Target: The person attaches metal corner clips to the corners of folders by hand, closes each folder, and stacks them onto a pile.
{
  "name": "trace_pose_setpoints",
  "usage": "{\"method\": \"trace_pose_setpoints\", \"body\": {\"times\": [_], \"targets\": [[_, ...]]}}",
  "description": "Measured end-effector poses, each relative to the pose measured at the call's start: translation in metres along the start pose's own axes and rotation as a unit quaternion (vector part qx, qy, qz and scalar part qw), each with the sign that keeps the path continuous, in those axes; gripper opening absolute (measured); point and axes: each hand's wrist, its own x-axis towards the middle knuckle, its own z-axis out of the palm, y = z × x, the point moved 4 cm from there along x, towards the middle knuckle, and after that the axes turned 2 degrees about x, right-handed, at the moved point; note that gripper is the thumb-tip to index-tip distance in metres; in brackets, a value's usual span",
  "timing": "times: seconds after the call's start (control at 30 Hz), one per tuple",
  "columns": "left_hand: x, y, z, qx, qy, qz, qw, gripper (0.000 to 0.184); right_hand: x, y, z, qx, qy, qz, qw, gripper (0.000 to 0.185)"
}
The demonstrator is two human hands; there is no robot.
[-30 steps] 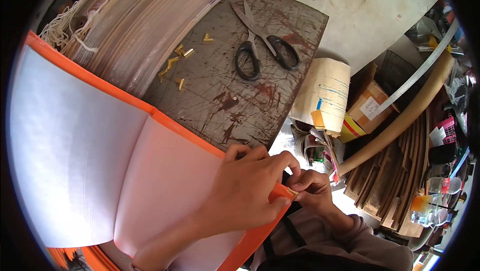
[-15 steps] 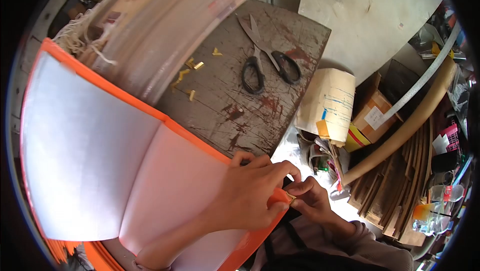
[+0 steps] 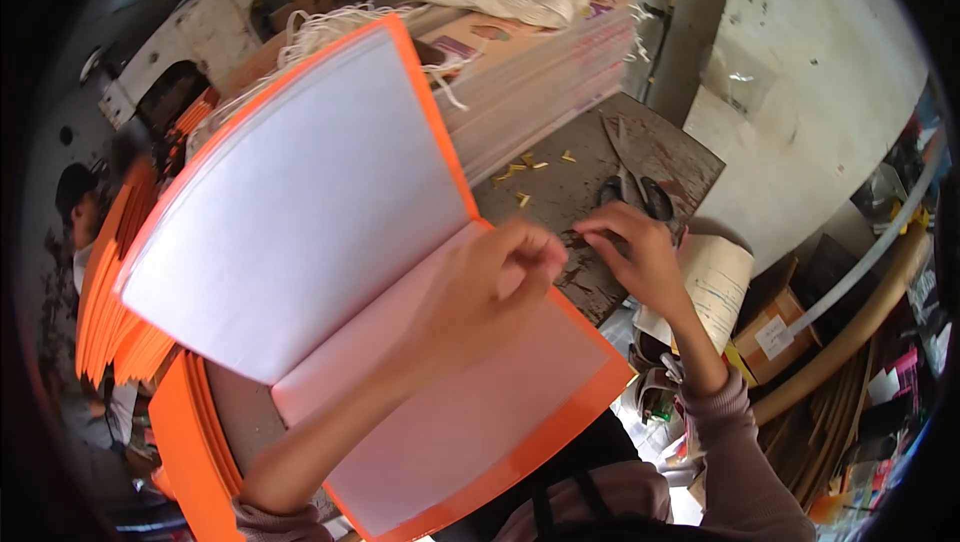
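Note:
An orange folder (image 3: 590,400) with white inner faces lies open across the table, its left cover raised. My left hand (image 3: 505,277) is above the right page, near the upper edge; its curled fingers are smeared by motion, and whether they hold anything is hidden. Past that edge, my right hand (image 3: 635,252) hovers over the table by the scissors, thumb and index finger apart, nothing visible between them. Several small gold metal pieces (image 3: 523,199) lie on the dark table. Black-handled scissors (image 3: 655,199) lie partly behind my right hand.
Bundled, plastic-wrapped sheets (image 3: 540,92) with white strings stand behind the folder. More orange folders (image 3: 185,432) are at the left, and a person (image 3: 80,202) is beyond them. A paper-wrapped roll (image 3: 718,287) and a cardboard box (image 3: 785,337) stand right of the table.
Both hands have left the folder's lower right corner and moved up, apart from each other. The folder has turned and its left cover stands higher. The view has shifted, showing a person at left.

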Motion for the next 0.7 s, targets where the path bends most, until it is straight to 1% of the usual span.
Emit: {"method": "trace_pose_setpoints", "body": {"times": [0.03, 0.1, 0.17, 0.23, 0.33, 0.37, 0.4, 0.47, 0.5, 0.53, 0.6, 0.67, 0.7], "targets": [[-0.017, 0.010, -0.008, 0.006, 0.012, -0.002, 1.000, 0.013, 0.016, 0.006, 0.009, 0.007, -0.006, -0.011, 1.000, 0.016], [-0.060, 0.023, -0.014, -0.013, 0.008, -0.058, 0.998, 0.014, 0.042, 0.017, 0.036, -0.049, -0.072, -0.061, 0.994, 0.023], [-0.106, 0.027, -0.021, 0.020, 0.028, -0.058, 0.998, 0.015, 0.056, 0.032, 0.055, -0.045, -0.084, -0.075, 0.993, 0.022], [-0.151, 0.030, -0.026, -0.018, 0.078, -0.098, 0.992, 0.017, 0.061, 0.035, 0.060, -0.044, -0.096, -0.086, 0.991, 0.021], [-0.217, 0.030, -0.020, -0.018, 0.119, -0.087, 0.989, 0.020, 0.059, 0.034, 0.056, -0.048, -0.126, -0.100, 0.986, 0.016], [-0.235, 0.031, -0.015, -0.022, 0.207, -0.085, 0.974, 0.013, 0.057, 0.034, 0.053, -0.061, -0.128, -0.093, 0.986, 0.015], [-0.249, 0.034, -0.013, -0.024, 0.293, -0.084, 0.952, 0.020, 0.054, 0.031, 0.050, -0.074, -0.129, -0.085, 0.985, 0.014], [-0.262, 0.045, -0.002, -0.024, 0.296, -0.077, 0.952, 0.012, 0.043, 0.008, 0.035, -0.026, -0.120, -0.012, 0.992, 0.013], [-0.265, 0.045, 0.005, 0.012, 0.314, -0.054, 0.948, 0.014, 0.033, -0.010, 0.029, 0.037, -0.080, 0.010, 0.996, 0.013], [-0.263, 0.049, 0.011, -0.001, 0.334, -0.068, 0.940, 0.016, 0.018, -0.031, 0.024, 0.101, -0.042, 0.033, 0.994, 0.012], [-0.265, 0.039, 0.030, -0.107, 0.330, -0.123, 0.930, 0.016, -0.015, -0.092, 0.020, 0.040, -0.101, -0.076, 0.991, 0.014], [-0.234, 0.036, 0.042, -0.108, 0.310, 0.053, 0.943, 0.018, -0.053, -0.148, 0.027, 0.101, -0.175, -0.052, 0.978, 0.019], [-0.225, 0.037, 0.054, -0.116, 0.314, 0.045, 0.941, 0.018, -0.069, -0.165, 0.034, 0.145, -0.186, -0.047, 0.971, 0.022]]}}
